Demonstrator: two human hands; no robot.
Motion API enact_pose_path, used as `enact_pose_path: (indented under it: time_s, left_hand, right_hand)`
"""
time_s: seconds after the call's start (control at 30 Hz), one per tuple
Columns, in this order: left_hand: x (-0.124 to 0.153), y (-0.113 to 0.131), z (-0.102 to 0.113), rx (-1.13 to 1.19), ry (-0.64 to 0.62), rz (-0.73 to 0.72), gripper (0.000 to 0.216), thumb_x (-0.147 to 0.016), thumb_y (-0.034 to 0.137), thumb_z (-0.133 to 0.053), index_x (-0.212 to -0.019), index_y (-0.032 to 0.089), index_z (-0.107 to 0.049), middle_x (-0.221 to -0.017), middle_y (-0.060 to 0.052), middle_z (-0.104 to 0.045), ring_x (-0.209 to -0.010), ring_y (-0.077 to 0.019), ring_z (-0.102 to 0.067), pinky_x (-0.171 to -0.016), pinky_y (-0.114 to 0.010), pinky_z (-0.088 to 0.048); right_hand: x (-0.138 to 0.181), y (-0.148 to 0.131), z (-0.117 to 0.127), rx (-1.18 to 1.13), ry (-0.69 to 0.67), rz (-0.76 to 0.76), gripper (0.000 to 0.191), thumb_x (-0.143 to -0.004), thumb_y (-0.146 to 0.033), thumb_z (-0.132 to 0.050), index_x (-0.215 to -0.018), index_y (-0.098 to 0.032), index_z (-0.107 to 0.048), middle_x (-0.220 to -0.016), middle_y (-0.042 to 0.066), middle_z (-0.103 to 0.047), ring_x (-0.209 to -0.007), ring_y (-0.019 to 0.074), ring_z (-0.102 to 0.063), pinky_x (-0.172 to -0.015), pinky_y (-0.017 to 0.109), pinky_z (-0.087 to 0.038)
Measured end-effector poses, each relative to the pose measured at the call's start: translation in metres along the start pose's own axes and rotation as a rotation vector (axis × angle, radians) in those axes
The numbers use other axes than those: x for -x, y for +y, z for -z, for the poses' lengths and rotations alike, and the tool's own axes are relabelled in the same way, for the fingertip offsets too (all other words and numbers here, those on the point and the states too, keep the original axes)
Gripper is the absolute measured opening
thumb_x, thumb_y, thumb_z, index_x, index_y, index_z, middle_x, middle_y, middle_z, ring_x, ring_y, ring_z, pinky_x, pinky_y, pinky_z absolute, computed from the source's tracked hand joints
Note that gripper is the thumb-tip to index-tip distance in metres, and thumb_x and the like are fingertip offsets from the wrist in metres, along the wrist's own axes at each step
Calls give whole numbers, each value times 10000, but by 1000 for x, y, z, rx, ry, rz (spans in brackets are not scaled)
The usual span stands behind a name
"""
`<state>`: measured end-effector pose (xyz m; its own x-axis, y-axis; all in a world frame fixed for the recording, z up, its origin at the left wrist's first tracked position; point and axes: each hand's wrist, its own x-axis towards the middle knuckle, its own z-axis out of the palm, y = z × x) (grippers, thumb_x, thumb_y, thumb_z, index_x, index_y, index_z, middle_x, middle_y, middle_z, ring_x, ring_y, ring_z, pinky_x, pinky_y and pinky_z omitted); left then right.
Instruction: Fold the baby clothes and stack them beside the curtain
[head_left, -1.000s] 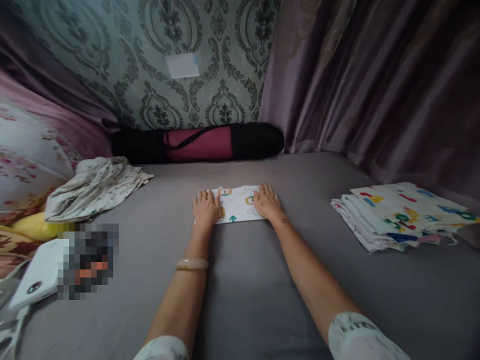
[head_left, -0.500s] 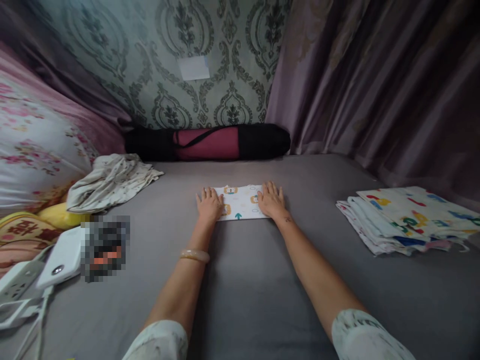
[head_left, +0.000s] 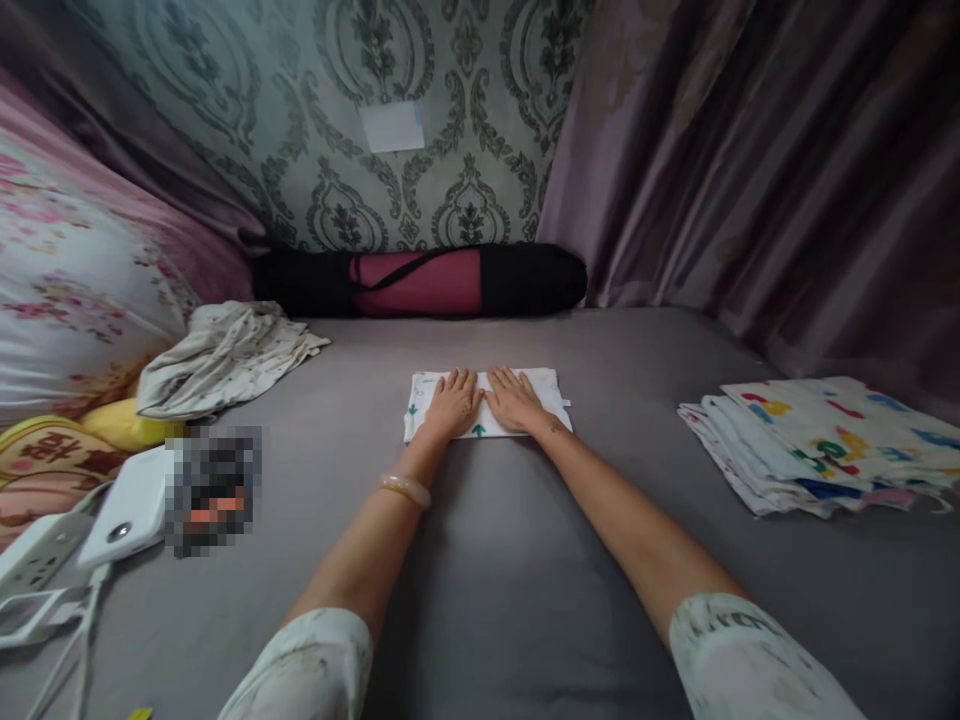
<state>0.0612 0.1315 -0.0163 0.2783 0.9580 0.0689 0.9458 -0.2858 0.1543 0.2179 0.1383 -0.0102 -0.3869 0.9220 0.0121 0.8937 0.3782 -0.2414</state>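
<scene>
A white folded cloth (head_left: 480, 424) with green arrows and other coloured prints lies flat on the grey bed sheet (head_left: 495, 540). My left hand (head_left: 453, 400) rests palm down on its left half, fingers stretched out and pointing away from me. On the right half my right hand (head_left: 516, 400) lies flat as well, its fingers angled inward towards the left. Only a small gap separates the two hands near the middle of the cloth. Part of the print is hidden under them. A small white tag sticks out at the cloth's right edge.
To the right sits a stack of folded printed cloths (head_left: 825, 440). A crumpled pale cloth (head_left: 229, 360), a white power bank (head_left: 127, 510), a power strip (head_left: 37, 550) and a blurred-out object (head_left: 214, 490) lie left. A long black and maroon bag (head_left: 420, 282) lies along the wall.
Both hands have slid inward from the cloth's left and right ends to its middle, uncovering the ends. The cloth stays in place. The view has shifted slightly.
</scene>
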Motion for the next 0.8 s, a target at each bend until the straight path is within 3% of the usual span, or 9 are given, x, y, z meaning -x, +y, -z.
enact_pose_path:
  time_s: [0.07,0.2,0.3,0.4,0.53,0.63,0.8]
  left_hand:
    - [-4,-6,9,39,-23,-8,535,-998,399,-198,-1429,160,-407,-1508,-111,-406,-1417,-262,-312,-1165,-505,-182]
    - [-18,-31,25,37,-10,63,449,-974,346,-312,-1366,190,-467,-1414,-121,-517,-1326,-241,-445,-1161,-534,-143]
    - [-29,-54,36,-14,-143,147,401,-938,347,-385,-1261,193,-569,-1329,-138,-580,-1257,-275,-507,-1120,-534,-230]
    - [-39,-69,48,-28,-245,146,362,-898,353,-447,-1158,200,-647,-1247,-135,-634,-1189,-287,-556,-1061,-487,-331]
    - [-53,-78,58,2,-344,122,389,-827,356,-533,-1162,201,-655,-1152,-100,-692,-1021,-234,-638,-910,-341,-460]
    - [-63,-82,58,20,-402,107,420,-790,344,-558,-1165,180,-654,-1115,-88,-708,-926,-196,-659,-786,-254,-485]
    - [-68,-89,59,10,-439,78,382,-751,378,-574,-1047,174,-702,-1007,-76,-731,-898,-198,-651,-722,-234,-469]
  right_hand:
    - [-4,8,10,-30,-49,18,569,-1001,-381,-220,-1490,-112,-332,-1556,113,-309,-1449,249,-216,-1169,475,-131]
    - [-10,35,30,28,-7,-33,490,-990,-326,-304,-1416,-126,-439,-1483,149,-427,-1383,270,-348,-1133,477,-214]
    - [-13,58,40,75,-58,-50,399,-978,-293,-357,-1274,-137,-574,-1340,160,-561,-1243,262,-505,-1053,399,-336]
    - [-19,73,44,82,-96,-23,341,-963,-294,-410,-1139,-154,-667,-1254,152,-605,-1164,247,-561,-1004,337,-380]
    - [-33,79,48,42,-134,-36,304,-886,-292,-546,-1120,-174,-700,-1214,136,-638,-1118,256,-595,-946,315,-428]
    - [-42,79,55,-5,-185,-35,336,-843,-264,-577,-1148,-189,-696,-1165,108,-677,-1040,234,-634,-872,290,-468]
    - [-41,79,71,-92,-286,-44,324,-784,-235,-598,-1085,-201,-712,-1052,77,-717,-890,212,-661,-741,283,-497]
